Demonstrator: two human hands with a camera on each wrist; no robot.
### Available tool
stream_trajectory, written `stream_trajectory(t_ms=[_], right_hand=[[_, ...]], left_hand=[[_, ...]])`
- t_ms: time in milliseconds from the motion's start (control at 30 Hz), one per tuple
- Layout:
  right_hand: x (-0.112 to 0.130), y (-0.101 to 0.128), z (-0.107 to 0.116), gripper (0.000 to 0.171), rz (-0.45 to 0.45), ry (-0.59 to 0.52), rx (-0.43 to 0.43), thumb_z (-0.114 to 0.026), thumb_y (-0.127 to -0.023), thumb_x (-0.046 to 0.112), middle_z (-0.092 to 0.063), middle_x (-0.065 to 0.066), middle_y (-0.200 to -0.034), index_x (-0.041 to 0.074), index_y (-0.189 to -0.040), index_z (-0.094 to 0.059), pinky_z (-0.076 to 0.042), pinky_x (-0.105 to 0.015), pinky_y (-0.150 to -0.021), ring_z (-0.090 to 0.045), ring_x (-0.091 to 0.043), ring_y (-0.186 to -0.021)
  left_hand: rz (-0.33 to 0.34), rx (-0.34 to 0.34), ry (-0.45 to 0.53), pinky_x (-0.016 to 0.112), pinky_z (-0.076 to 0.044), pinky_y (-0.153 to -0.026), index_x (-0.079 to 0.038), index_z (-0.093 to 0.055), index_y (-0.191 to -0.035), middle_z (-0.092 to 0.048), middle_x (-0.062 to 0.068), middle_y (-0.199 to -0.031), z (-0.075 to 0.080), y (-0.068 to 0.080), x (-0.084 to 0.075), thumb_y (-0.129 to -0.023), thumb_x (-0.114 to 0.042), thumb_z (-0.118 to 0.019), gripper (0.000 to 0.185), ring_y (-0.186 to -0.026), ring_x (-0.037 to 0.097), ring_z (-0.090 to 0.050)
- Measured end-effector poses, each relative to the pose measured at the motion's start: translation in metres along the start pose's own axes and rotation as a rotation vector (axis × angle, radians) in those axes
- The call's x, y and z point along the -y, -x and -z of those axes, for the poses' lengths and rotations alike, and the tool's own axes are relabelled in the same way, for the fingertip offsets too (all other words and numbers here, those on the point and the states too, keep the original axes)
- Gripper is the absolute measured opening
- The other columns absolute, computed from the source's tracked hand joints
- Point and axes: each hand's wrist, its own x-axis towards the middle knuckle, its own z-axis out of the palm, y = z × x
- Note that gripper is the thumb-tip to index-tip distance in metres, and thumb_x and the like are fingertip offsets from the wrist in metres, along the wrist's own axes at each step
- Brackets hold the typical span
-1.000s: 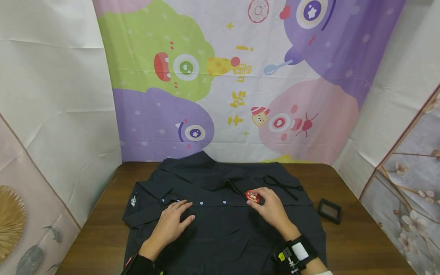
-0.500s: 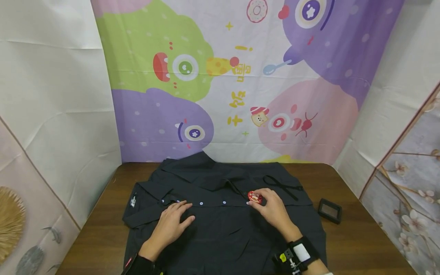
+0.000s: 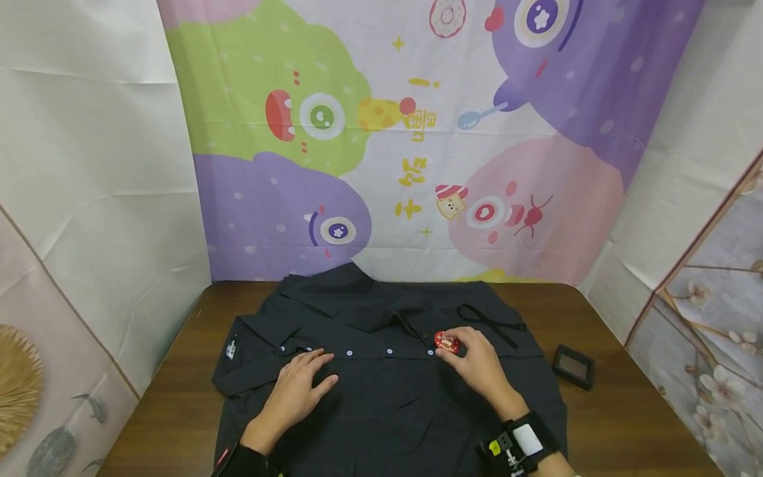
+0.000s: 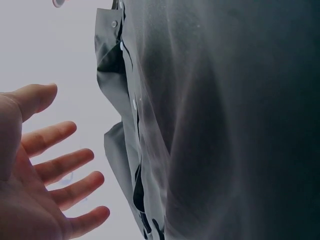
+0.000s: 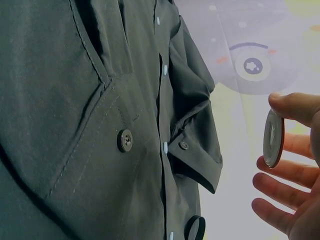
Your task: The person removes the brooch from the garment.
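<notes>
The right hand [image 3: 477, 364] pinches a red badge [image 3: 446, 342] just above the shirt [image 3: 387, 397] placket; the left hand [image 3: 298, 391] rests spread flat on the shirt, with bare surface [image 3: 626, 424] beyond the shirt's right edge.

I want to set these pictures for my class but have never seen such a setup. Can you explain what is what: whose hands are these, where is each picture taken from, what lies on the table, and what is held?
There is no machine here: a person works with bare hands. The wide picture comes from a camera on the person's head; the two close-ups come from cameras on the wrists. A dark shirt lies spread on a brown table, with a small dark box beside it. The left hand rests flat and open on the shirt. The right hand pinches a small round red badge just above the shirt's row of pale buttons; the right wrist view shows the badge edge-on between thumb and fingers.
</notes>
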Motion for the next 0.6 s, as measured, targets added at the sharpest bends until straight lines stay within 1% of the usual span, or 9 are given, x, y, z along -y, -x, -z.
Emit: stream_trajectory(t_ms=[133,300,467,600], right_hand=[[-0.0005,0.0004,0.0015,0.035,-0.006,0.000,-0.002,-0.083,-0.077,0.024,-0.070,-0.008,-0.107,0.008,-0.106,-0.071,-0.051,-0.044,-0.081,-0.063,-0.024,-0.095],[-0.0010,0.0027,0.0023,0.036,-0.029,0.001,0.019,-0.082,-0.078,0.026,-0.069,-0.008,-0.108,0.008,-0.107,-0.071,-0.051,-0.043,-0.080,-0.062,-0.024,-0.096],[-0.0028,0.0031,0.0019,0.034,-0.019,0.010,-0.016,-0.083,-0.076,0.024,-0.070,-0.007,-0.105,0.009,-0.105,-0.072,-0.051,-0.043,-0.079,-0.062,-0.023,-0.093],[-0.0046,0.0041,-0.0002,0.033,-0.002,0.023,-0.033,-0.084,-0.075,0.024,-0.070,-0.007,-0.105,0.010,-0.103,-0.072,-0.051,-0.044,-0.080,-0.063,-0.023,-0.094]], left_hand=[[0.000,-0.005,-0.001,0.062,-0.038,-0.102,-0.012,-0.065,-0.126,-0.058,0.015,-0.136,-0.0002,0.0000,0.0003,-0.090,-0.031,-0.068,0.041,-0.127,0.038,-0.051],[-0.004,-0.005,0.000,0.062,-0.038,-0.102,-0.011,-0.065,-0.126,-0.059,0.016,-0.136,-0.0008,0.0001,0.0009,-0.090,-0.031,-0.068,0.041,-0.127,0.039,-0.051],[0.002,0.001,0.002,0.062,-0.038,-0.102,-0.011,-0.065,-0.126,-0.059,0.015,-0.136,0.0002,0.0001,0.0004,-0.090,-0.030,-0.068,0.041,-0.127,0.039,-0.051],[0.010,0.005,-0.001,0.062,-0.038,-0.102,-0.011,-0.065,-0.125,-0.059,0.015,-0.136,0.0005,0.0006,-0.0009,-0.091,-0.031,-0.068,0.040,-0.127,0.039,-0.051]])
